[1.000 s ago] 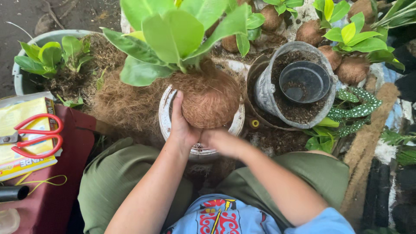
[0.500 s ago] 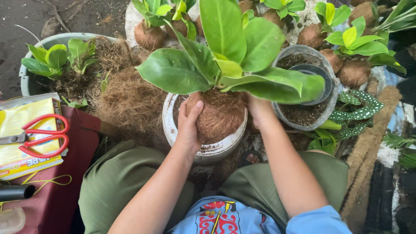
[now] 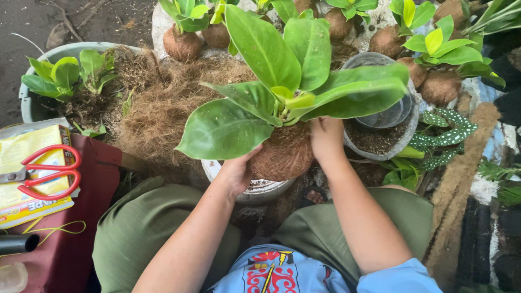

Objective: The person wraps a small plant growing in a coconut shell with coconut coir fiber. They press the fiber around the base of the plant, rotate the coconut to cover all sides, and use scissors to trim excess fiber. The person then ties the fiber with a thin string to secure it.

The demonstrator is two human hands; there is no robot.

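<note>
Both my hands grip the fibre ball (image 3: 283, 154) under the plant (image 3: 282, 92): left hand (image 3: 237, 171) on its left side, right hand (image 3: 326, 138) on its right, above the bowl (image 3: 260, 190) rim.

Hands: two, left hand (image 3: 239, 172) and right hand (image 3: 325, 138).
Fibre-wrapped plant in hands (image 3: 283, 154): one.
Finished fibre balls behind: about six, some partly hidden.
Red-handled scissors (image 3: 49, 172): one pair.
Grey tub (image 3: 32, 103): one.
Clear pot of soil (image 3: 380, 138): one.
</note>
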